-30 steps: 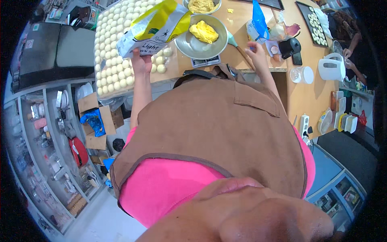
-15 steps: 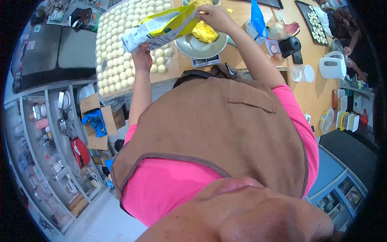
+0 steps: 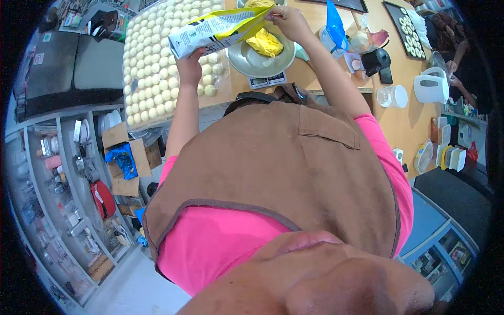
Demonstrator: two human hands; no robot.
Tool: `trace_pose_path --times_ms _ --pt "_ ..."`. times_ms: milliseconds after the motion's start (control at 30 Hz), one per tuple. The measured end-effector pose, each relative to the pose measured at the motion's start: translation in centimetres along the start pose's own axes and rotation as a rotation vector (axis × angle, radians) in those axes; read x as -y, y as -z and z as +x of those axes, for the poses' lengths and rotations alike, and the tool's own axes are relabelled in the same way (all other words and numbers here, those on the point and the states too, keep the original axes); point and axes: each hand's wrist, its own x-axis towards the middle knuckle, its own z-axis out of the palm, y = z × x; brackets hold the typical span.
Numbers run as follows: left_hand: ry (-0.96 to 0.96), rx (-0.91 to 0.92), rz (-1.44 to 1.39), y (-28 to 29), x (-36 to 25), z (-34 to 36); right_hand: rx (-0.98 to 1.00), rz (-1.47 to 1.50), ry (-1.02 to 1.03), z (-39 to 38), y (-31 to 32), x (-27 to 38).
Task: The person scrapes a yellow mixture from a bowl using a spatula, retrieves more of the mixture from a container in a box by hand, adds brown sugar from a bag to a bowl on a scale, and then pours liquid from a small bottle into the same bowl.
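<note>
A yellow and white printed bag (image 3: 218, 32) is held aslant between both hands above the table. My left hand (image 3: 191, 65) grips its lower left end from below, fingers closed on it. At its other end, my right hand (image 3: 290, 23) pinches the yellow edge. Below that end, a wide metal bowl (image 3: 244, 64) rests on a small kitchen scale (image 3: 268, 81). A crumpled-looking yellow mass (image 3: 265, 43) lies in the bowl; I cannot tell what it is. Behind, a second bowl with yellow stuff (image 3: 260, 3) is partly cut off.
Rows of pale dough balls (image 3: 152, 71) cover a sheet at left. On the right are a blue bag (image 3: 336, 29), a black cup-like object (image 3: 375, 62), a clear jar (image 3: 392, 96), a white pitcher (image 3: 431, 86) and a dark tray of rings (image 3: 407, 31). Another person's hand (image 3: 452, 66) shows far right.
The bag has shifted a little to the right along with both hands, and its left end has risen slightly. The bowl and scale stay in place.
</note>
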Motion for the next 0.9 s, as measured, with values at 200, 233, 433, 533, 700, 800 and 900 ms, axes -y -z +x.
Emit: trace_pose_path --times_ms 200,233,433,533,700,800,900 --pt "-0.023 0.024 0.117 -0.1 -0.1 0.5 -0.015 0.029 -0.046 0.0 -0.2 -0.4" --pt "-0.023 0.023 0.118 -0.2 -0.1 0.5 -0.014 0.029 -0.045 0.0 -0.2 -0.5" --pt "-0.005 0.003 0.044 -0.7 -0.6 0.7 -0.063 -0.076 -0.015 -0.2 -0.5 -1.0" --pt "-0.016 0.040 0.005 -1.0 -1.3 0.5 -0.039 0.007 -0.037 -0.2 -0.7 -1.2" --pt "0.015 0.012 0.063 -2.2 -2.6 0.7 0.018 0.146 -0.211 -0.7 -1.6 -1.3" --pt "0.075 0.002 0.109 -3.2 -4.0 0.6 -0.014 0.293 -0.057 -0.9 -1.7 -0.7" --pt "-0.025 0.071 0.215 -2.9 -3.1 0.9 0.018 0.315 0.073 -0.8 -1.4 -0.9"
